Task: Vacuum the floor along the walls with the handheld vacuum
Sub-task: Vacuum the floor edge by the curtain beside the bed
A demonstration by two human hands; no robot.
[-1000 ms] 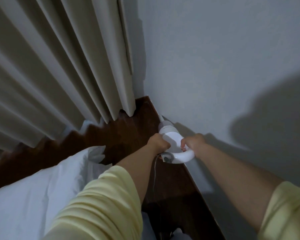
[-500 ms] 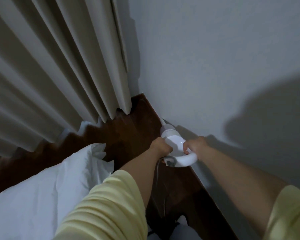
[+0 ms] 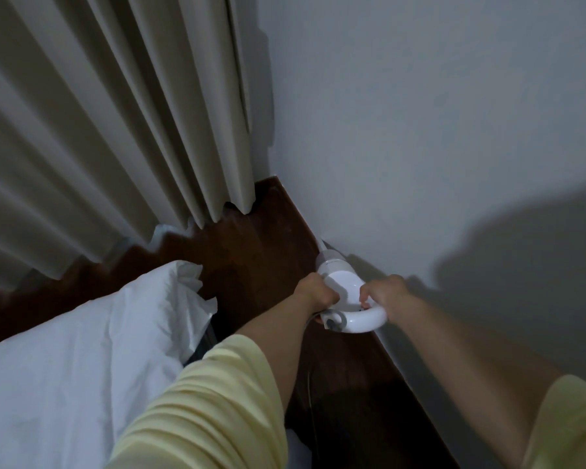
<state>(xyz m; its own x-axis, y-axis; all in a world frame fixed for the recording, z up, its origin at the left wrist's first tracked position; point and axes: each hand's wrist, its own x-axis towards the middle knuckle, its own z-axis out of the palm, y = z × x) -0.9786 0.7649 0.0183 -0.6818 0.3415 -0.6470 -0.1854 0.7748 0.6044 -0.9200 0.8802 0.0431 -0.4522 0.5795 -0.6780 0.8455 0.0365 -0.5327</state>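
The handheld vacuum (image 3: 344, 286) lies low at about 1 o'clock from the centre of the view, its nozzle end pointed up toward 11 o'clock and pressed into the seam where the dark wooden floor (image 3: 261, 252) meets the white wall (image 3: 420, 130). Both hands are closed on it: the left hand (image 3: 315, 294) grips the near side of the body by the loop, and the right hand (image 3: 381, 292) is curled round the white loop handle on the wall side.

It looks like a light, rigid plastic shell, smooth and a little slippery, so the loop handle is the natural hold; a second hand on the body steadies the nozzle against the wall. A thin cord (image 3: 310, 384) trails back from the rear toward 6 o'clock; it may be a power lead, though the dim light makes that uncertain, and it could snag under a knee or arm.

Room is narrow. The wall runs hard along the right from 12 to 5 o'clock. At 8 o'clock the white bedding (image 3: 82, 350) crowds the floor strip, and at 10 to 11 o'clock the curtain (image 3: 115, 130) hangs to just above the floor, its hem soft enough to be drawn into the nozzle. The open run lies ahead toward the corner at 12 o'clock, then back along the wall.
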